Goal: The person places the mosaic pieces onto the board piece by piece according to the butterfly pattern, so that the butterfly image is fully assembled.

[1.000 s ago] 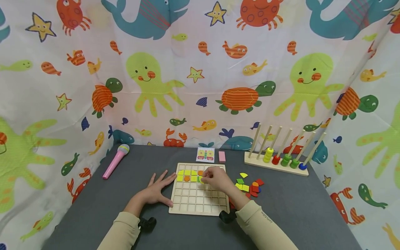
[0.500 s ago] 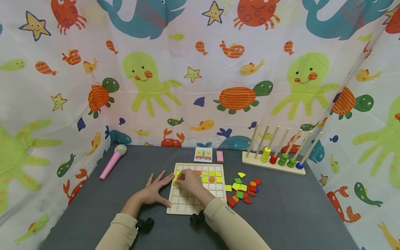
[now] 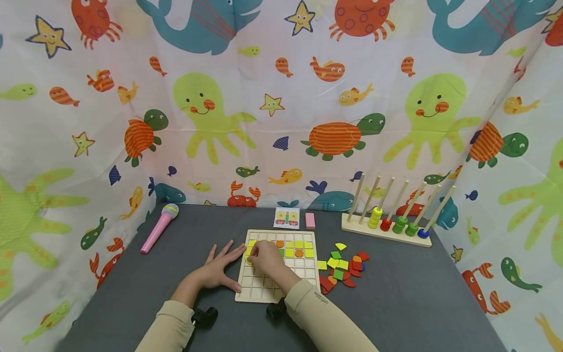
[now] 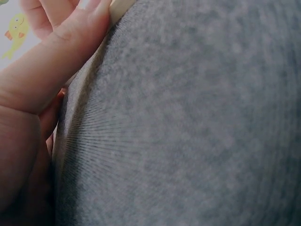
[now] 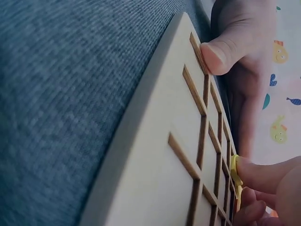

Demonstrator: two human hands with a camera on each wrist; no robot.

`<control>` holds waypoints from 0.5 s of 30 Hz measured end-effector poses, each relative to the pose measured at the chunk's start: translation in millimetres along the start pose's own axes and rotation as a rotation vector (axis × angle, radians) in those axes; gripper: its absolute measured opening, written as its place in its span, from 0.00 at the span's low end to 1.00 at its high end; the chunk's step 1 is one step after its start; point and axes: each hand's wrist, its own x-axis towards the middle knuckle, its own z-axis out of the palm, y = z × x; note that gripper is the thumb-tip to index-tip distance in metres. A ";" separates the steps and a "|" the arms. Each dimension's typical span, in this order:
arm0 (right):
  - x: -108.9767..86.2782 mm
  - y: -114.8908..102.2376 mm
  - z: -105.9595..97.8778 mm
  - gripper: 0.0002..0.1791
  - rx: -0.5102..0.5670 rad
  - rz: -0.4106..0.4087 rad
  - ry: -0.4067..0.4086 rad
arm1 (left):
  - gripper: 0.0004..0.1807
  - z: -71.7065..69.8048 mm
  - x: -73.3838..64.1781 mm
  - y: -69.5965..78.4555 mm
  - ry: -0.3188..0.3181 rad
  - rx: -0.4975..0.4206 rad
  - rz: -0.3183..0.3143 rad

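Observation:
A wooden grid board [image 3: 256, 295] lies on the grey table, its upper rows holding yellow, orange and green flat pieces. Over its left side, my right hand [image 3: 269, 258] pinches a yellow piece [image 5: 236, 170] between thumb and fingers, low at the grid; whether it sits in a cell cannot be told. My left hand [image 3: 215, 271] spreads its fingers along the board's left side, with thumb and fingertips touching the edge. In the left wrist view the left thumb [image 4: 61, 61] rests at the board's rim. The right hand hides part of the filled rows.
Loose red, yellow, green and orange pieces [image 3: 343, 264] lie right of the board. Behind it are a butterfly pattern card [image 3: 287, 218] and a pink block [image 3: 310, 220]. A pegged ring stand [image 3: 387, 230] stands back right, a pink toy microphone [image 3: 159, 228] back left.
From one second ago, my right hand has moved left across the board with the yellow piece. Over the last half second it has barely moved. The left hand stays in place.

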 end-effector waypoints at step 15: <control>0.5 3.1 -7.2 0.20 -0.091 0.180 0.065 | 0.68 1.9 0.5 -3.0 0.005 -0.005 0.006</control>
